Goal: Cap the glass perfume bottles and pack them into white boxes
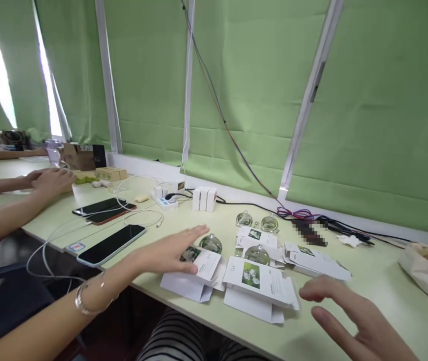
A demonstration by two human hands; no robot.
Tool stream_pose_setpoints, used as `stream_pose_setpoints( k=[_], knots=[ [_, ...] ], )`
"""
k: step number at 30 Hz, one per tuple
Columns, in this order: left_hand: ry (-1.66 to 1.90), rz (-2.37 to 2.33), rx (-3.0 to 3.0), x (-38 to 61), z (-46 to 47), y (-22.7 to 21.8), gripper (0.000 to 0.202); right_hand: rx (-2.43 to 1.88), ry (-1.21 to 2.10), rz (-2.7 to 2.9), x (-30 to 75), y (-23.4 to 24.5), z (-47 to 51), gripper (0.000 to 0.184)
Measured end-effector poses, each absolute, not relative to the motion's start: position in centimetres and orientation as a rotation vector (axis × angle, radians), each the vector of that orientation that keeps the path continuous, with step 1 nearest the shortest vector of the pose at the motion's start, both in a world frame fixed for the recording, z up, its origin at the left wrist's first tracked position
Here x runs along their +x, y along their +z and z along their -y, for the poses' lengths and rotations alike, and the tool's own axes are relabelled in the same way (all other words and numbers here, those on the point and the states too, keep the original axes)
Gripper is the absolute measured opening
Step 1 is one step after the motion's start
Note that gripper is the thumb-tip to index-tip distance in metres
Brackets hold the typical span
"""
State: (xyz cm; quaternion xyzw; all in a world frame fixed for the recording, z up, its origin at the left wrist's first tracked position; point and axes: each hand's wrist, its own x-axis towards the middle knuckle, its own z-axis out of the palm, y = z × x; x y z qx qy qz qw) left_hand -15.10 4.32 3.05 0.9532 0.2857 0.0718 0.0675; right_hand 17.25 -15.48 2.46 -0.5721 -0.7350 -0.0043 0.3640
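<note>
My left hand (172, 250) lies flat with its fingers stretched out over a small white paper box (206, 263) with a dark floral picture. Its thumb rests on the printed face. My right hand (353, 313) hovers at the right, thumb and forefinger apart, holding nothing. Just left of it, apart from the fingertips, is a white box with a white-flower picture (251, 276), its end flap open. Behind lie another printed box (315, 259) and a further one (257, 236). Among them sit several round glass pieces with small knobs, one a glass piece (258, 254) in the middle.
Phones (112, 244) and white cables lie at the left, near a power strip (163, 199). Small white boxes (204, 199) stand at the back. Dark cables run along the window side. A pale bag (424, 273) sits far right. Another person's hands (52, 183) rest at the left.
</note>
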Motion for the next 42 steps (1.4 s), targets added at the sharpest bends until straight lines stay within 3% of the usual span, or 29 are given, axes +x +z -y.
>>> stream_pose_setpoints(
  k=[8,16,25,42],
  knots=[
    [0.066,-1.030,2.766,-15.2,-4.2,-0.1,0.102,-1.537,0.041,1.786,17.0,1.3,14.0,0.025],
    [0.026,-1.000,2.868,-14.9,-5.0,0.3,0.081,-1.620,0.105,1.793,16.7,1.5,13.8,0.026],
    [0.169,-0.924,3.009,-15.9,-5.3,0.7,0.078,-1.650,0.149,1.811,16.9,1.3,13.6,0.028],
    [-0.050,-0.896,2.969,-15.1,-5.3,1.3,0.089,-1.667,0.144,1.786,16.6,1.8,14.3,0.029]
  ],
)
